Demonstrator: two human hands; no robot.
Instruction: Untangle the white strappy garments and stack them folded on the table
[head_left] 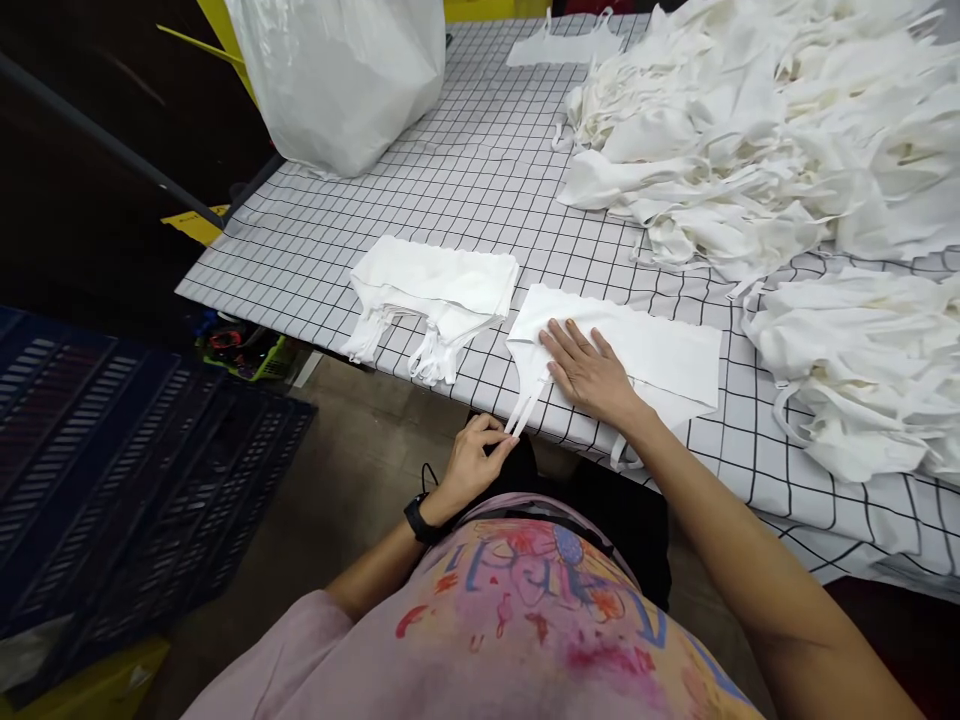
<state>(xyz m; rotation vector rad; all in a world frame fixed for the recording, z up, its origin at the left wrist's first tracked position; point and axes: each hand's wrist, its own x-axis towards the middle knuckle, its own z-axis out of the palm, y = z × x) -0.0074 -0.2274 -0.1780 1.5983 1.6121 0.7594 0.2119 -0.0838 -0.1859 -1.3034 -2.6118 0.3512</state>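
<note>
Head view: right hand point(589, 375) lies flat, grip open, on the white garment point(667, 350) at the near edge of the gridded surface point(480, 170), left hand point(472, 462) pinching its straps point(525, 408) just below, seemingly mid-fold, any tuck needing taut straps; folded stack point(435, 290) just left of it, loose heap point(750, 130) beyond, dark crates point(112, 450) far left.

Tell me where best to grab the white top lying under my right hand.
Probably by its straps, from the near side: they trail to the edge of the table, where the left hand pinches them, while the top lies flat under the right hand.
</note>
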